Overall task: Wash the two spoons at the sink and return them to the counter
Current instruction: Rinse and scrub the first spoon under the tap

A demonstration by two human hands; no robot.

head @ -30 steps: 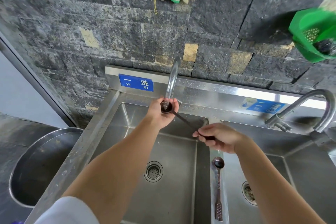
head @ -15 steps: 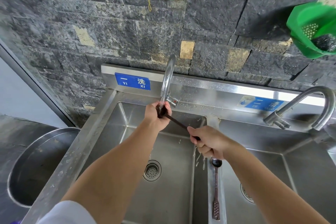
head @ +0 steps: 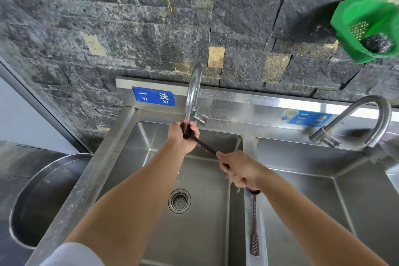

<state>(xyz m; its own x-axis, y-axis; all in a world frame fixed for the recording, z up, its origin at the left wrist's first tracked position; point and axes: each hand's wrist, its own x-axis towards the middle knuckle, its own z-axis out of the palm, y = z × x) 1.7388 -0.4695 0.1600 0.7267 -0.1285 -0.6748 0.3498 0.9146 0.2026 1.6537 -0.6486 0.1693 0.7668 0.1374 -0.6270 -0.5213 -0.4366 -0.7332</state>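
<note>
Dark brown spoon [head: 205, 146], slim, matte: we are rubbing its bowl inside our curled left grip [head: 181, 136] under the chrome tap [head: 193, 90]. Our right grip [head: 237, 168], clenching the handle end, has drifted nearer, now hiding the bowl of the second spoon [head: 254, 222], perforated-tipped, lying on the wet steel sink [head: 133, 153] divider, apparently awaiting its wash.

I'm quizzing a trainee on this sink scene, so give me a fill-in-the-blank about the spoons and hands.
Water from the faucet hits the held spoon over the ____ basin. The right hand grips its ____. The left hand clasps its ____. The divider holds ____ other spoon.
Missing: left, handle, bowl, one.
</note>
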